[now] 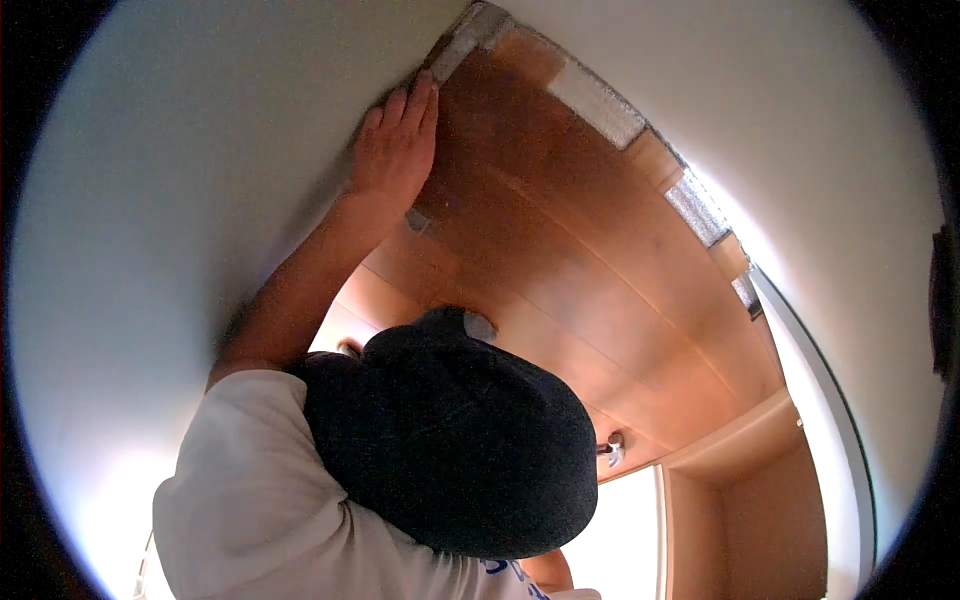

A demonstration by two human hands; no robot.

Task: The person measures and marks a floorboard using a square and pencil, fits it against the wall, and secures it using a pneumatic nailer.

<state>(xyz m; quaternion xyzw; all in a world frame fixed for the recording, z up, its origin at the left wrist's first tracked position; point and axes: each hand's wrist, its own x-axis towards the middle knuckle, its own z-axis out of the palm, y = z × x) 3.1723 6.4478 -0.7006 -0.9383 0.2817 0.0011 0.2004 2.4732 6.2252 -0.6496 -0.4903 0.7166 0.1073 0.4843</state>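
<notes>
My left hand lies with fingers stretched out and close together at the edge of a brown plank floor, against the pale wall. Its fingertips touch or nearly touch a grey strip in that edge. Along the opposite edge run silvery-grey patches alternating with short wooden pieces. My dark-clothed leg and white sleeve fill the lower middle. A bit of bare skin shows at the bottom behind the dark cloth, but my right hand is hidden.
A second pale wall curves down the right, with a white trim along it. At lower right are a wooden frame or recess and a bright opening. A small metal fitting sits on the planks nearby.
</notes>
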